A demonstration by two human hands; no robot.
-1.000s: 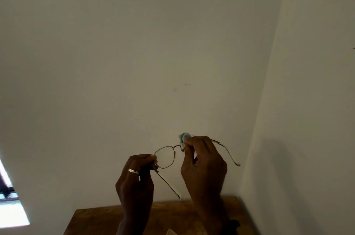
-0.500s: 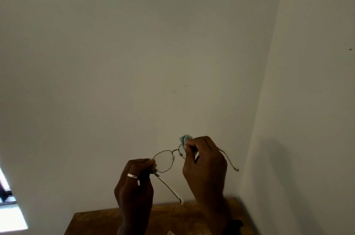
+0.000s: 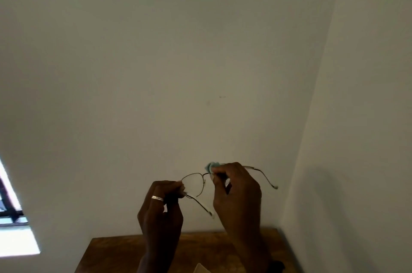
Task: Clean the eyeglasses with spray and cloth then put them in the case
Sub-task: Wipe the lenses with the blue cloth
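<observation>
Thin metal-framed eyeglasses (image 3: 193, 184) are held up in front of the pale wall, temples unfolded. My left hand (image 3: 161, 208), with a ring on one finger, pinches the left hinge of the frame. My right hand (image 3: 236, 192) covers the right lens and presses a small light-blue cloth (image 3: 211, 166) against it; only a tuft of the cloth shows above my fingers. The right temple sticks out past my right hand toward the corner. The spray and the case are out of view.
A brown wooden table (image 3: 116, 255) sits below my hands against the wall corner. A pale object (image 3: 201, 269) and a dark object (image 3: 277, 266) lie at its bottom edge, cut off. A bright window (image 3: 13, 228) is at the lower left.
Both hands with the glasses have drifted slightly lower and the frame has tilted a little. The grips on the frame and cloth are the same.
</observation>
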